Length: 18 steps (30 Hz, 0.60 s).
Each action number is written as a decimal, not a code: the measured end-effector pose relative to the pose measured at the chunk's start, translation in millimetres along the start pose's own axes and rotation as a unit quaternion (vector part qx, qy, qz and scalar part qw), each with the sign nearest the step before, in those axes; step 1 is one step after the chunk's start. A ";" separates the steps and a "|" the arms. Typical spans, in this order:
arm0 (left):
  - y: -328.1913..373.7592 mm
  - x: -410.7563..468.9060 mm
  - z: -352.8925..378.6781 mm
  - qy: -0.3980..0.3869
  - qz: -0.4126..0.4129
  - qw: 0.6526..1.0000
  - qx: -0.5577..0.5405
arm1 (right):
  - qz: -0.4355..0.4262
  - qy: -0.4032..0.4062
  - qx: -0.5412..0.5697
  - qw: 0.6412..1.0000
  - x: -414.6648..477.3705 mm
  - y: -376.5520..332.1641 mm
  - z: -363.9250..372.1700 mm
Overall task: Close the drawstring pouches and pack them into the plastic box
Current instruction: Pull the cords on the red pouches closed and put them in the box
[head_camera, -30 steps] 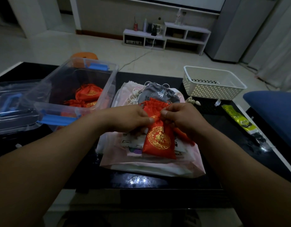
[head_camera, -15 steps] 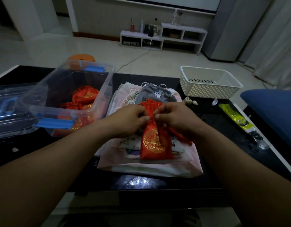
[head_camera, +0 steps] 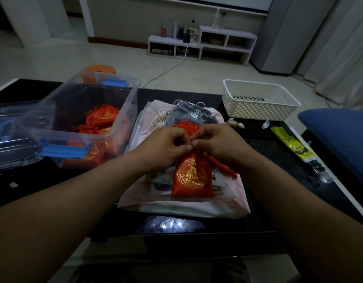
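A red drawstring pouch (head_camera: 191, 177) with a gold emblem lies on a stack of pink and white cloth bags (head_camera: 182, 203) in the middle of the black table. My left hand (head_camera: 166, 147) and my right hand (head_camera: 216, 144) pinch its gathered neck, fingertips nearly touching. A red cord trails out to the right under my right hand. A grey printed pouch (head_camera: 191, 115) lies just behind the hands. The clear plastic box (head_camera: 123, 111) with blue latches stands at the left and holds several red pouches (head_camera: 102, 117).
The box's clear lid (head_camera: 11, 127) lies at the far left. A white perforated basket (head_camera: 258, 100) stands at the back right. A yellow-green packet (head_camera: 292, 145) lies by the right table edge, next to a blue cushion (head_camera: 339, 137). Small shells (head_camera: 236, 123) sit near the basket.
Both hands have drawn closer together at the pouch's neck, and the neck is more tightly gathered than a second ago. The view has shifted slightly.
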<state>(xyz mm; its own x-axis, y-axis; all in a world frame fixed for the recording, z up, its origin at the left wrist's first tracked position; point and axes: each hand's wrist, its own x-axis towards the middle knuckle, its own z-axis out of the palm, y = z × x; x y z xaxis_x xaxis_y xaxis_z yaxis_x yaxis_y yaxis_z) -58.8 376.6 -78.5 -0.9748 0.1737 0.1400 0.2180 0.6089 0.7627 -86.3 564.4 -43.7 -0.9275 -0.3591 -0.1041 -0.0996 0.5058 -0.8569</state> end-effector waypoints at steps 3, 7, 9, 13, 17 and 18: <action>-3.9 -0.3 0.8 0.014 0.015 1.000 -0.008 | -0.002 -0.013 -0.003 1.000 0.6 0.9 -1.5; -7.2 -0.2 0.7 0.020 0.030 0.999 -0.003 | -0.006 -0.036 -0.003 0.999 0.7 1.9 -2.8; -7.2 -1.1 -0.2 0.019 0.029 0.999 0.000 | -0.012 -0.043 -0.011 0.999 0.8 1.1 -3.1; -8.8 -2.5 0.9 0.005 0.023 1.000 -0.007 | -0.016 -0.050 -0.017 0.998 2.9 3.7 -2.1; -15.2 -2.7 4.7 0.019 0.029 0.999 0.015 | -0.027 -0.025 -0.015 0.999 4.7 7.2 2.4; -16.9 -2.2 5.3 0.021 0.030 0.999 0.020 | -0.028 -0.016 -0.013 0.999 5.4 8.3 3.8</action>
<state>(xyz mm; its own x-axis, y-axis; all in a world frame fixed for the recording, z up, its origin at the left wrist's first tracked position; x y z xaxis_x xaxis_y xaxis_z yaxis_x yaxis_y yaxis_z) -60.1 370.0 -95.1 -0.9609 0.1787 0.2114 0.2768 0.6286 0.7268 -90.8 563.7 -53.3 -0.9081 -0.4124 -0.0732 -0.1604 0.5039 -0.8488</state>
